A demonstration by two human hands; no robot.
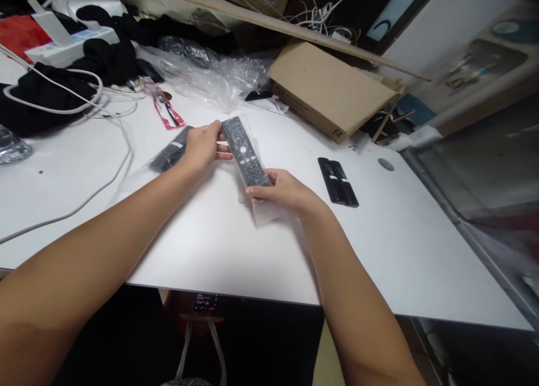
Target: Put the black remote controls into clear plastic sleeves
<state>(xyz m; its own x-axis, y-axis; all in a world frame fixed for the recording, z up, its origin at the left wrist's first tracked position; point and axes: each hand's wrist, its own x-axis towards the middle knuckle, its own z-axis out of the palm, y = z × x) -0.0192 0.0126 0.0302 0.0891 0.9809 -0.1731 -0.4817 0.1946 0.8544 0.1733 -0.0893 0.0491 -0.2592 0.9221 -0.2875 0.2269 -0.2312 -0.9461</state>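
Clamped at its five-o'clock end by the right hand (pixel 287 192), grip of the left hand (pixel 202 145) unclear, the oblong dark-grey plastic remote (pixel 246 154) could be dropped through slippery clear film (pixel 264 212).

remote control (pixel 243 153): button markings too small to read | its lower end: partly covered by right hand (pixel 286 192) | bagged dark item (pixel 166 157): partly behind left hand (pixel 202 145) (contents unclear) | black cloth (pixel 42 97): cut off by left edge | labels (pixel 332 177) on paired black objects (pixel 337 192): illegible
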